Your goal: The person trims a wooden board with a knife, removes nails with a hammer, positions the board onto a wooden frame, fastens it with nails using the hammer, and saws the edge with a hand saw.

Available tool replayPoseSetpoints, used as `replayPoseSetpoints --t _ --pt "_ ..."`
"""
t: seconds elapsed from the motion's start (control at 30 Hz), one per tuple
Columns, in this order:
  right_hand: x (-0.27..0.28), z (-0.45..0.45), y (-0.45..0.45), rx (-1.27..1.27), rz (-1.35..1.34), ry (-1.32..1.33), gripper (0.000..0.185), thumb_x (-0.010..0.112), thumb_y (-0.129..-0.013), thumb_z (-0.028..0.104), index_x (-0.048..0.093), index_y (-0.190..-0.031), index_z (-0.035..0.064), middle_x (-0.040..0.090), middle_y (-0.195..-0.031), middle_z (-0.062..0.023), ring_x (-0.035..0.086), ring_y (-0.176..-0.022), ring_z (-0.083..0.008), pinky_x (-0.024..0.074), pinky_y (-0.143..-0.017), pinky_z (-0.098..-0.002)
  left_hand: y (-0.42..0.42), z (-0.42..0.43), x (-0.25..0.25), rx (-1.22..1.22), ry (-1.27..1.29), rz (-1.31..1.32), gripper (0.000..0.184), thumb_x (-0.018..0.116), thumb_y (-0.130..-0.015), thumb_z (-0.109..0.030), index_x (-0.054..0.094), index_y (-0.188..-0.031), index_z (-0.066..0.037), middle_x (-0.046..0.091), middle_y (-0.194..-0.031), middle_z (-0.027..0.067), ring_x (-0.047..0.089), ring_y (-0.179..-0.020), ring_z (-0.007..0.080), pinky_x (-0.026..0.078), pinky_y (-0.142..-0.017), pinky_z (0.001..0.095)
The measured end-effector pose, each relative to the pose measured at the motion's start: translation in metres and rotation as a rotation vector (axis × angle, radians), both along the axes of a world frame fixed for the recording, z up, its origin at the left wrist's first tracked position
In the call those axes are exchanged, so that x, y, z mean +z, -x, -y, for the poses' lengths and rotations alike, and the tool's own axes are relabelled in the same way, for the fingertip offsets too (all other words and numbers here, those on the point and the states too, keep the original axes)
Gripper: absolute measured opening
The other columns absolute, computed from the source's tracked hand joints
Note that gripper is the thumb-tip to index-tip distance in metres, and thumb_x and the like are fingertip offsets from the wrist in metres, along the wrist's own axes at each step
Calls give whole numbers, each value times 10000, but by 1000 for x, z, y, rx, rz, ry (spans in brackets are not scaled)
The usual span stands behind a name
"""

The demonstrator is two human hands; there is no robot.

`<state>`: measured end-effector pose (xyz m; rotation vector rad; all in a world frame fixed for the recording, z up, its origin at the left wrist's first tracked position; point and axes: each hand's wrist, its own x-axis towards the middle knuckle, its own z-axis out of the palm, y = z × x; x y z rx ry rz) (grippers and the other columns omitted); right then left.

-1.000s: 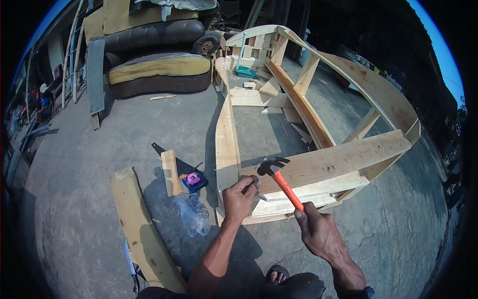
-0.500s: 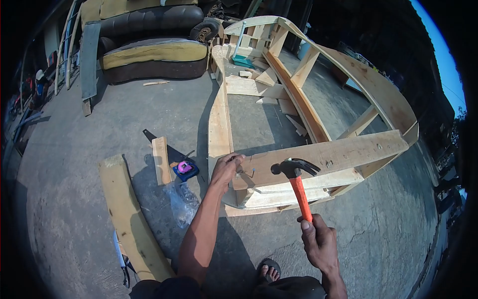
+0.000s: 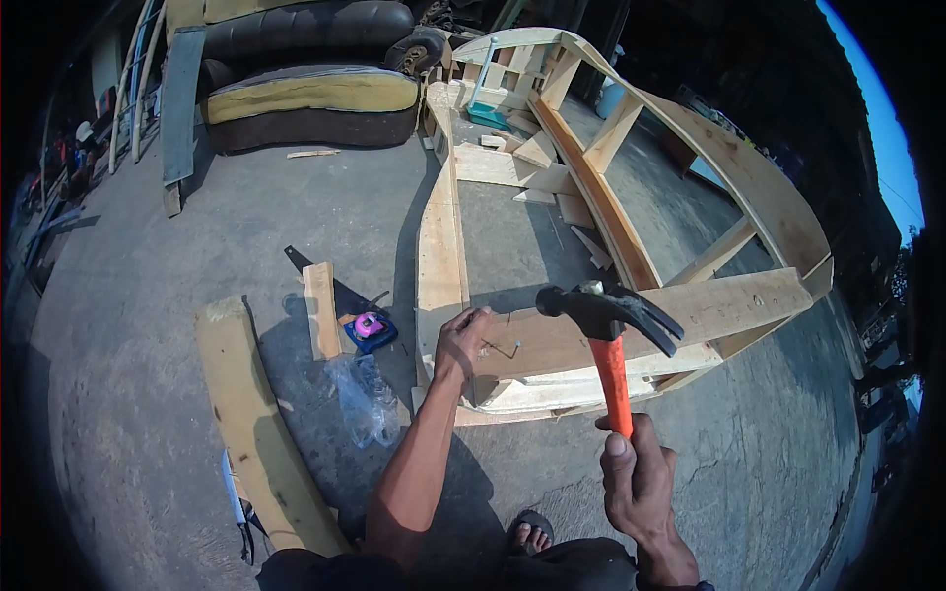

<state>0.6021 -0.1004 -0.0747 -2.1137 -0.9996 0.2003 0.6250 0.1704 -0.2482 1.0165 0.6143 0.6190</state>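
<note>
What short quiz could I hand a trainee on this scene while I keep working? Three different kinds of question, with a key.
1. Which hand grips the hammer?

2. True or false: the hammer's head is clear of the nail that stands in the board.

3. Pick one. The plastic bag lies on:
A. the sofa
B. the floor
C. the board

Key:
1. The right hand.
2. True.
3. B.
</note>
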Motion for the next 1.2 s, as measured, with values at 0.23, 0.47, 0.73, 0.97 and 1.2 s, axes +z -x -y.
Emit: replayPoseSetpoints --t 0.23,0.47,0.73,0.97,1.2 --pt "12 -5 -11 27 112 318 366 452 -1061 348 513 -1006 -8 557 -539 -149 629 -492 -366 458 -479 -461 1 2 -5 7 -83 -1 361 601 -974 -348 723 -1001 -10 676 -861 41 592 -783 130 466 -741 276" --pt "21 -17 6 49 -41 -937 483 352 -1043 554 425 -983 80 394 -539 -13 461 -391 -120 405 -367 -321 -3 4 -12 18 -106 110 354 602 -989 -343 719 -997 -9 683 -866 40 609 -812 120 479 -770 277" --pt "50 -4 6 -44 -3 56 414 383 -1079 436 511 -1021 46 491 -564 18 402 -385 -55 318 -399 -256 -4 2 -12 36 -42 88 378 588 -988 -371 740 -978 -24 699 -813 38 616 -756 129 495 -724 293" --pt "4 -8 -4 120 487 -71 307 485 -1034 294 491 -988 -9 528 -521 -114 592 -439 -338 466 -453 -415 -12 -2 -16 61 -28 131 378 578 -1002 -355 712 -984 -3 681 -851 37 617 -779 121 495 -735 303" --pt "79 -17 22 -11 223 223 368 467 -1063 354 514 -972 0 507 -510 -114 574 -425 -258 412 -443 -416 -38 -9 -59 71 -65 165 380 610 -966 -395 744 -1006 -41 708 -823 50 611 -759 134 491 -736 309"
